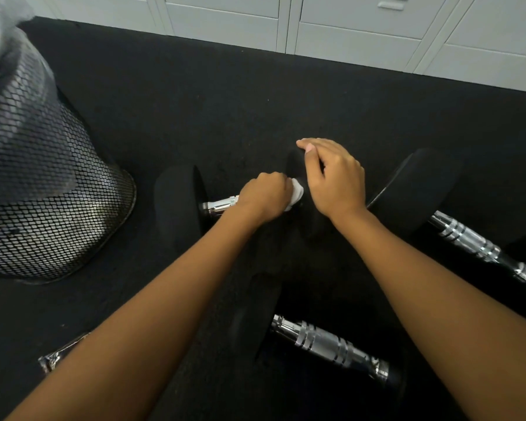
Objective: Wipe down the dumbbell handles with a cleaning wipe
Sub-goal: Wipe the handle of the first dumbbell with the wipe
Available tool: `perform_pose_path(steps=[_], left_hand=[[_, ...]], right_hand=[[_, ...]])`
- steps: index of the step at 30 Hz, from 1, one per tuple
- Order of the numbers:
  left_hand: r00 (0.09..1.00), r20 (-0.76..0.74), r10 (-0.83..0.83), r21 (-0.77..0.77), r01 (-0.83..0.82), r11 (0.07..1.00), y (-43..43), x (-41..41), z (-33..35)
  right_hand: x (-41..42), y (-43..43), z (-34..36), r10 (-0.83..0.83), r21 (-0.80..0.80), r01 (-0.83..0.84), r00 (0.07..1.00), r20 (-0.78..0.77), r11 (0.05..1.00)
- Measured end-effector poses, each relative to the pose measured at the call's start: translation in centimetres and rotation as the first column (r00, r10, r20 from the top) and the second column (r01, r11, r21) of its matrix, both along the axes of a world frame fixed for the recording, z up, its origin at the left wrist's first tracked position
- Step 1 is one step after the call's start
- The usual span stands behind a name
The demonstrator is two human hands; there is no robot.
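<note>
Head view, looking down at black rubber flooring (195, 101). My left hand (263, 196) is clenched around a crumpled white cleaning wipe (296, 194), which is pressed onto the right end of the chrome handle (220, 205) of the black-headed far dumbbell (176, 208); a tuft of wipe pokes out past my knuckles, right against the inner face of the right-hand head. My right hand (334, 180) lies over that head, fingers curved around its top edge, grasping it. The bare left stretch of handle shows between my left hand and the left head. A second black dumbbell with a ringed chrome handle (331, 344) lies near me, between my forearms. A third one (465, 235) lies to the right. Far left stands a black wire-mesh bin (43, 177) with a plastic liner. A crinkled silver packet (58, 357) lies near left, partly hidden by my left forearm. Pale grey cabinets (346, 31) line the far edge.
</note>
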State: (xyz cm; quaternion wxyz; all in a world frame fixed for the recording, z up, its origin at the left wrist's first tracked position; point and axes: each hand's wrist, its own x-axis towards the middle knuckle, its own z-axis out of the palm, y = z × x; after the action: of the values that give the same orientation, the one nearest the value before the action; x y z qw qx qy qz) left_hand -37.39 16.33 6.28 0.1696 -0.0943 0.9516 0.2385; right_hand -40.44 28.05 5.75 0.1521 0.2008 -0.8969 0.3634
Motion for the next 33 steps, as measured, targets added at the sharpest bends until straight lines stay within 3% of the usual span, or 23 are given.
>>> perform_pose_path(steps=[2,7,9,13,17,23,33], left_hand=[[0.999,-0.041,0.014,0.005,-0.014,1.000,-0.3,0.6,0.1],[0.988,0.118,0.101,-0.022,-0.099,0.995,0.4,-1.0,0.7],[0.992,0.102,0.075,-0.055,-0.069,0.996,0.8,-1.1,0.7],[0.981,-0.192,-0.040,-0.170,0.007,0.985,0.9,1.0,-0.7],[0.811,-0.583,-0.052,-0.044,0.033,0.998,0.6,3.1,-2.2],[0.782,-0.623,0.013,0.040,0.016,0.999,0.0,3.4,-3.1],[0.625,-0.735,-0.264,-0.252,0.109,0.961,-0.9,4.1,-4.3]], right_hand=[[0.0,0.0,-0.1,0.001,0.004,-0.001,1.000,0.008,1.000],[0.0,-0.1,0.0,0.010,-0.005,-0.010,1.000,0.009,1.000],[0.0,-0.1,0.0,0.013,0.000,-0.013,1.000,0.012,1.000],[-0.1,0.0,0.0,0.009,0.009,-0.009,1.000,0.018,1.000],[-0.1,0.1,0.0,0.010,0.012,-0.010,1.000,0.019,1.000],[0.0,0.0,0.1,0.008,0.019,-0.009,1.000,0.017,1.000],[0.0,0.1,0.1,0.005,0.012,-0.005,1.000,0.008,1.000]])
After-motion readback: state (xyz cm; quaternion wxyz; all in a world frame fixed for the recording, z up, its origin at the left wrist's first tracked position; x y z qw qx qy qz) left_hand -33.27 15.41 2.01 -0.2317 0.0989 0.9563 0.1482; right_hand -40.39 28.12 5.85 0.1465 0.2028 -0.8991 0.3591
